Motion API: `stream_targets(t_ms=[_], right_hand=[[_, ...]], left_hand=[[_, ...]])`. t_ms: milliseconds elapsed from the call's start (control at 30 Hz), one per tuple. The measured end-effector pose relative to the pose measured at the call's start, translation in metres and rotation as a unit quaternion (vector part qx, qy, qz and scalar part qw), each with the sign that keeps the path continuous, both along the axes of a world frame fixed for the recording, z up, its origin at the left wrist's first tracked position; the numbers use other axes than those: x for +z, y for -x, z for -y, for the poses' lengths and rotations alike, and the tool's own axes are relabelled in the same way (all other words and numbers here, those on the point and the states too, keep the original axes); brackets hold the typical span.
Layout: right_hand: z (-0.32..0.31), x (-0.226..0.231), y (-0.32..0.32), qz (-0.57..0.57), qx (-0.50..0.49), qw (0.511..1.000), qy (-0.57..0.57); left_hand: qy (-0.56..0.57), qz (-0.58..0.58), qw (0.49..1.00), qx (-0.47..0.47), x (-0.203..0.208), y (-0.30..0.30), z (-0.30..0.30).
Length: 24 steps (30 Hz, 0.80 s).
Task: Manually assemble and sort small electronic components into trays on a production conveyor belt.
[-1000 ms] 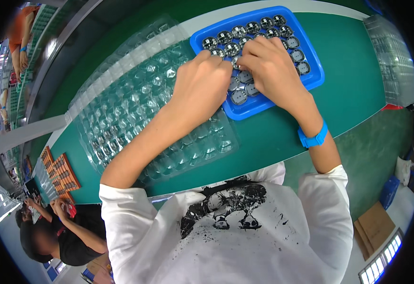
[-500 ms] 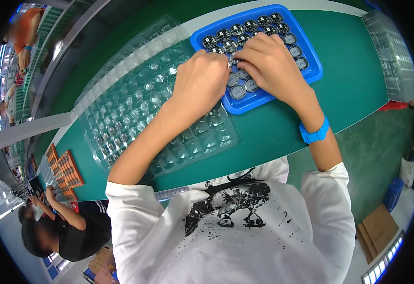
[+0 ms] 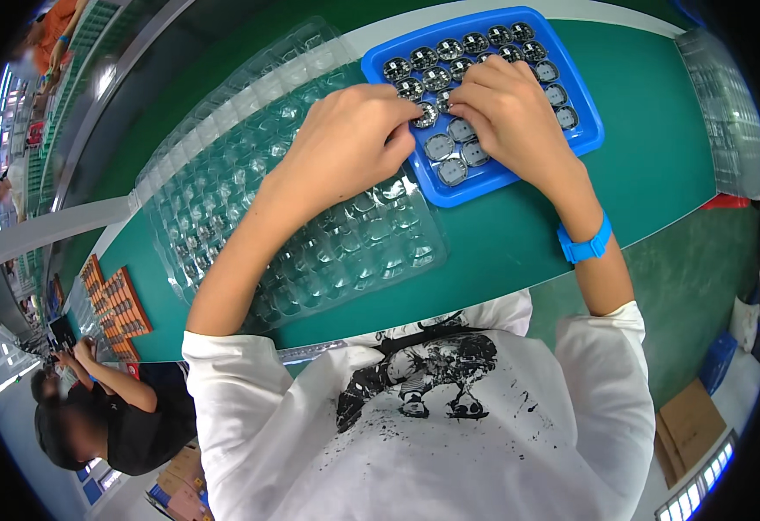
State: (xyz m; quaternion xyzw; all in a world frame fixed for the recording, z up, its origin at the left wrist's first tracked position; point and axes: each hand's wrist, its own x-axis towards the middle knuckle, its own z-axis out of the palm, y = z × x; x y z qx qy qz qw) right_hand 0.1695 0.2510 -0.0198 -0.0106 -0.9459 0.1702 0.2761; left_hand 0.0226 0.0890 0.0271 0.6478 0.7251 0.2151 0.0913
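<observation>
Handling discs point(image 3: 424, 114) with the fingertips of both hands appeared to be the step in hand; the next move, as judged, called for a light, narrow pinch that spared neighbouring discs. Left to right, clock-face of the view: clear cupped sheet point(image 3: 224, 195) lay toward 10 o'clock. Left hand point(image 3: 345, 130), just short of 12, had its forefinger at one disc, thumb apart; hold could not be told. Blue tray point(image 3: 576, 97), toward 1, contained the discs: upper rows dark, glossy; lower and right-edge ones flat, pale grey. Right hand point(image 3: 515, 117), also near 1, was narrowly bunched at another disc; grip unconfirmed.
</observation>
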Motion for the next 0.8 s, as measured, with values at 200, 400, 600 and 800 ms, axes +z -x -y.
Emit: stream_targets(t_ms=[200,400,600,800], right_hand=[[0.001,0.006,0.002,0.021,0.022,0.999,0.042],[0.006,0.014,0.003,-0.073,0.019,0.994,0.074],[0.028,0.015,-0.001,-0.021,0.042,0.979,0.198],[0.061,0.025,0.014,0.011,0.242,0.962,0.122]], left_hand=[[0.018,-0.018,1.000,-0.002,-0.009,0.003,0.012],[-0.024,0.023,0.999,0.014,0.032,0.031,0.050],[0.026,-0.004,0.976,0.215,0.056,0.065,0.165],[0.034,0.004,0.948,0.318,0.038,0.061,0.256]])
